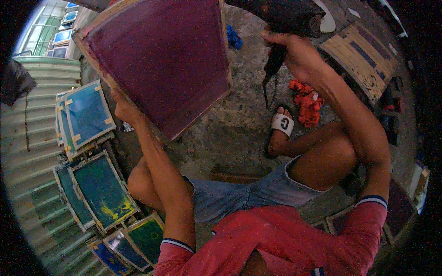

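You are raising your left hand [123, 109] high on a nearly straight arm, its fingers curling shut in a grip. You are lifting your right hand [294, 50] too, elbow bent sharply outward, the fingers closing in a fist with the wrist cocked inward.

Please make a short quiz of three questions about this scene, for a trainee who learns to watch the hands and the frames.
1. True or false: the left hand holds the big maroon screen frame at its lower edge.
2. What does the right hand grip? A) a dark cloth B) a blue bottle C) a brush
3. Where do the other screen frames with blue and green mesh stand?

Key
1. True.
2. A, the dark cloth, held up next to the frame.
3. On the person's left, leaning in a row against the corrugated metal wall.
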Demonstrator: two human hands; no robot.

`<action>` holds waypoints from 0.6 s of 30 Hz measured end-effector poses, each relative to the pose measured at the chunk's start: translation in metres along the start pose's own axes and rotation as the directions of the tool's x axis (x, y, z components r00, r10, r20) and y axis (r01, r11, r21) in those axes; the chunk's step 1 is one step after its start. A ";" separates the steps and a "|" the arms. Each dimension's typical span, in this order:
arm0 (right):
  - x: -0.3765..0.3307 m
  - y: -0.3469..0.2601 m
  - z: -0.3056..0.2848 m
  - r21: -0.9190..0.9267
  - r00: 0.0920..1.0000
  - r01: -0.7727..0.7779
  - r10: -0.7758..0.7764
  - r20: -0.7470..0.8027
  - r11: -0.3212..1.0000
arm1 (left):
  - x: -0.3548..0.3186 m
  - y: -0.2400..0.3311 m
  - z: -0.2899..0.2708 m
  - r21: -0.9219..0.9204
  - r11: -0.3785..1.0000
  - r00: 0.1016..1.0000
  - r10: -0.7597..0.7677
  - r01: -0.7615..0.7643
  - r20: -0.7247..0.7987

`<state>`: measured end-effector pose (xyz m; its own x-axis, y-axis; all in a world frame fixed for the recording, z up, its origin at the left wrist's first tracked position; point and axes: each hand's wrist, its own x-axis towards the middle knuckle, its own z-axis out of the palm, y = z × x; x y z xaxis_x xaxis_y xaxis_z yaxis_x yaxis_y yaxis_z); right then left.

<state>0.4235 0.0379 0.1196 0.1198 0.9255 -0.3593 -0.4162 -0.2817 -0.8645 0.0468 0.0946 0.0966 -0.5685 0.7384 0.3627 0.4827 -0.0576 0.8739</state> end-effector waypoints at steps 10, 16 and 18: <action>-0.013 -0.014 0.009 -0.004 0.992 0.110 -0.110 0.066 0.994 | 0.017 -0.019 -0.017 -0.015 0.991 0.979 -0.130 0.133 0.156; -0.017 -0.011 0.017 -0.067 0.988 0.147 -0.143 0.064 0.987 | -0.006 0.007 0.001 -0.051 0.993 0.994 -0.106 0.105 -0.024; -0.012 -0.005 0.014 -0.110 0.975 0.220 -0.215 0.054 0.969 | -0.006 0.010 0.002 -0.059 0.994 0.995 -0.095 0.093 -0.032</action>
<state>0.4117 0.0323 0.1333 0.1574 0.9768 -0.1451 -0.2783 -0.0971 -0.9556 0.0568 0.0908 0.1021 -0.6331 0.7183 0.2883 0.3876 -0.0281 0.9214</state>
